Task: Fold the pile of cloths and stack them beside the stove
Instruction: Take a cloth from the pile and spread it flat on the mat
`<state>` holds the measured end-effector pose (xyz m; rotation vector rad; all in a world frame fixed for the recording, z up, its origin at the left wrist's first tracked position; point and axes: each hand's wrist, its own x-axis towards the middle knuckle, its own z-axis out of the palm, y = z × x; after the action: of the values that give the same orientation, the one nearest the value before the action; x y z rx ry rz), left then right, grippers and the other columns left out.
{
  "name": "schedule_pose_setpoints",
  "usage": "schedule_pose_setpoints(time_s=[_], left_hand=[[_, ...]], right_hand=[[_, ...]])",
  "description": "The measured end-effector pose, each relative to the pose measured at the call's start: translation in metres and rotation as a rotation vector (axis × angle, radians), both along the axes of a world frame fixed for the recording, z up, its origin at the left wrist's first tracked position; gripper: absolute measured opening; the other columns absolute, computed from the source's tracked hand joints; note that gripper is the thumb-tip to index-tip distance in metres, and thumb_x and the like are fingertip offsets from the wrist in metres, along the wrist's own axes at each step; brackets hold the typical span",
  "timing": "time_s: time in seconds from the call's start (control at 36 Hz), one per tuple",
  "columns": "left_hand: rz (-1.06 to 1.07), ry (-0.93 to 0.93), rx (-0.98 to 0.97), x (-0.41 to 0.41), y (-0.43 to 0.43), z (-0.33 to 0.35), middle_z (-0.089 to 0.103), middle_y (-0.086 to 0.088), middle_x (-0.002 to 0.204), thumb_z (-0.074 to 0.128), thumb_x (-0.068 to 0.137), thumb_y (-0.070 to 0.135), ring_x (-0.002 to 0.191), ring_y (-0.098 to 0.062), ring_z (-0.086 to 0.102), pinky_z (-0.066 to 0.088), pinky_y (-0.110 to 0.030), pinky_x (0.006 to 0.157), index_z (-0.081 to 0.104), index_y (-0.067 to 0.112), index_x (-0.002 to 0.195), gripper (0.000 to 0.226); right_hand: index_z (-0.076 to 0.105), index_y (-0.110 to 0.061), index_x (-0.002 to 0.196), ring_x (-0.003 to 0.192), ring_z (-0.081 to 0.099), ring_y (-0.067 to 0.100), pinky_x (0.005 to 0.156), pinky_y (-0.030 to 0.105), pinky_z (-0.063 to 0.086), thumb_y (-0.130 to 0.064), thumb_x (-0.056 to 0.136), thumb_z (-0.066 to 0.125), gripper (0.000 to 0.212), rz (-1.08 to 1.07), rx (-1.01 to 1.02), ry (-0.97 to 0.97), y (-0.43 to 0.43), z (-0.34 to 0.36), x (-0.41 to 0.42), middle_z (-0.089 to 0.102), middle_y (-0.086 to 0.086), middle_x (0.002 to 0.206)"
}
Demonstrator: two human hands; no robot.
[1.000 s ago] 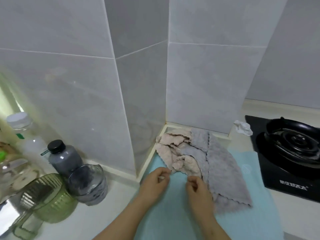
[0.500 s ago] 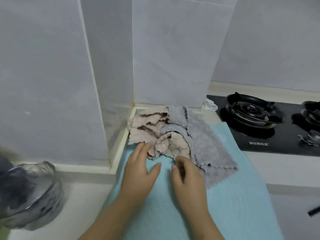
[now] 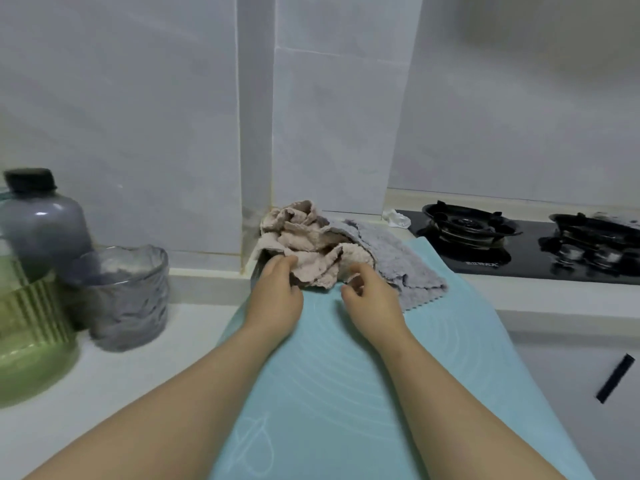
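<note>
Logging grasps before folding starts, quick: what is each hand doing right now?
Left hand: closed, fingers curled into the beige cloth.
Right hand: closed, pinching the same cloth's near edge.

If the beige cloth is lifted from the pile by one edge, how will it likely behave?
Probably floppy: the beige cloth lies crumpled in soft folds, so it should drape rather than hold shape. Likely light, being thin plush fabric. It may drag the grey cloth along, since they overlap.
</note>
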<state>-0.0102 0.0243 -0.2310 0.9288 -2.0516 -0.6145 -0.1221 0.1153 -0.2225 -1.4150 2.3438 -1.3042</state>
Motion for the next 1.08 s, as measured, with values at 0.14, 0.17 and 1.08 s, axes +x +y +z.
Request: schedule_pose_setpoints(time_s=[0.14, 0.17, 1.08], left_hand=[[0.098, 0.066, -0.132, 0.001, 0.002, 0.004, 0.05, -0.003, 0.131, 0.043, 0.081, -0.01, 0.119, -0.019, 0.046, 0.029, -0.016, 0.09, 0.053, 0.009, 0.125, 0.049], [0.125, 0.077, -0.161, 0.001, 0.001, 0.005, 0.053, -0.004, 0.128, 0.045, 0.079, -0.011, 0.116, -0.02, 0.048, 0.031, -0.018, 0.088, 0.056, 0.009, 0.122, 0.049], [-0.284, 0.531, -0.006, 0.015, 0.01, 0.046, 0.058, 0.017, 0.078, 0.062, 0.084, 0.002, 0.072, 0.008, 0.056, 0.041, -0.007, 0.071, 0.052, 0.03, 0.077, 0.031]], right_hand=[[0.041, -0.029, 0.135, 0.111, 0.053, 0.013, 0.091, 0.027, 0.041, -0.015, 0.091, 0.049, 0.047, 0.033, -0.014, 0.035, 0.001, 0.003, 0.002, 0.056, -0.006, 0.121], [0.038, -0.031, 0.136, 0.112, 0.052, 0.013, 0.092, 0.028, 0.042, -0.016, 0.091, 0.049, 0.049, 0.042, -0.013, 0.04, 0.0, 0.002, 0.001, 0.055, -0.006, 0.122], [0.061, -0.025, 0.098, 0.127, 0.035, 0.024, 0.101, 0.039, 0.027, -0.012, 0.083, 0.056, 0.02, -0.181, -0.157, 0.28, 0.002, 0.025, -0.004, 0.05, -0.006, 0.13]])
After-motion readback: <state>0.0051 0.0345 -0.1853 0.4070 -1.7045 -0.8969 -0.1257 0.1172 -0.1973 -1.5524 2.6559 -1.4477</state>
